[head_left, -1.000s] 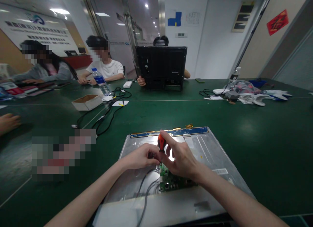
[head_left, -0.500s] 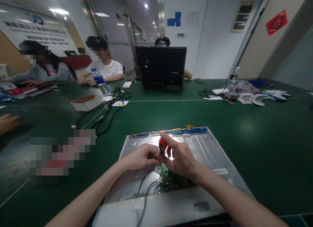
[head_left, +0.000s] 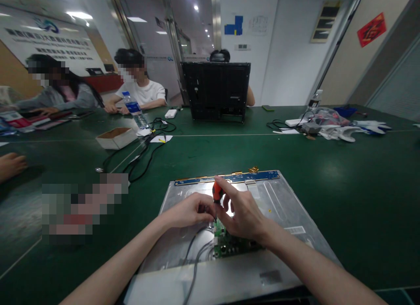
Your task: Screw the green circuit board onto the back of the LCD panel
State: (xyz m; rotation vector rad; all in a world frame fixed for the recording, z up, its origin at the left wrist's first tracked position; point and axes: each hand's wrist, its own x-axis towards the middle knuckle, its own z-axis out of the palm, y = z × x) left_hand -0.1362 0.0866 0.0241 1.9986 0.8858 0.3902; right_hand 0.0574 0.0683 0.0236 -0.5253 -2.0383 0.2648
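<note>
My right hand (head_left: 241,208) grips the red and black handle of a screwdriver (head_left: 217,191), which stands upright with the index finger on its top. Its tip is above the upper left corner of a green circuit board (head_left: 229,246). Close beside it, my left hand (head_left: 192,210) has its fingertips pinched near the screwdriver's shaft; what they hold is too small to make out. Under both hands lies a silver metal panel (head_left: 278,226) with a blue strip board (head_left: 262,176) along its far edge. Grey cables (head_left: 197,263) run from the green board towards me.
A black monitor frame (head_left: 216,90) stands across the green table (head_left: 361,200), with a person behind it. Left are an open box (head_left: 116,138), a bottle (head_left: 133,108), black cables and two seated people. Gloves (head_left: 341,132) and a plastic bag lie at the far right.
The screwdriver handle has turned slightly in my right hand. My left hand has hardly moved. The person behind the monitor frame has shifted a little to the right.
</note>
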